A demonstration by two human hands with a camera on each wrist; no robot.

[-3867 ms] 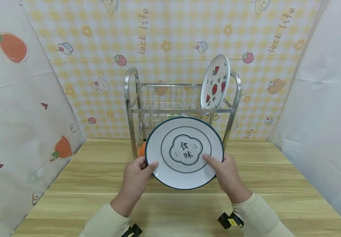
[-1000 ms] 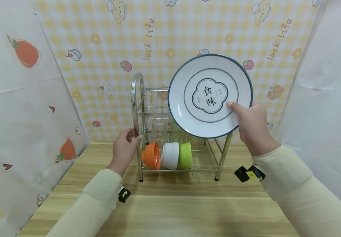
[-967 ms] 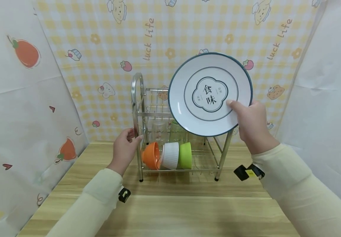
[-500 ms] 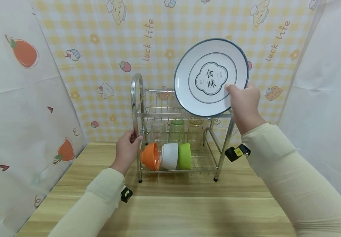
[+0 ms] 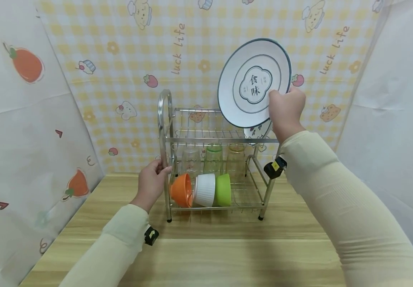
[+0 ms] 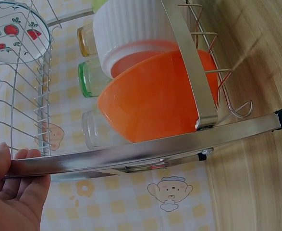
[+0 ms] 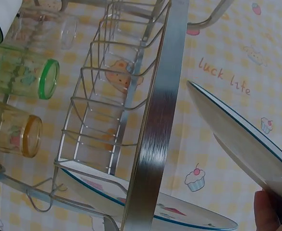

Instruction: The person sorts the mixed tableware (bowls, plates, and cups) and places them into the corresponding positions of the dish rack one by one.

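In the head view my right hand grips the right edge of a white plate with a dark rim, thumb on its face. The plate is raised, tilted, above the top tier of a metal dish rack; the right wrist view shows the plate apart from the rack. Behind it, a fruit-patterned plate stands at the tier's right end, partly hidden. My left hand holds the rack's left post, and in the left wrist view thumb and fingers wrap this post.
On the lower tier, an orange bowl, a white bowl and a green bowl lie sideways. Behind them stand a clear glass, a green glass and a yellow glass. The wooden table extends in front.
Both hands held the plate low at first. My left hand then went to the rack's post and stays there, while my right hand carried the plate up and farther back, turning it sideways.
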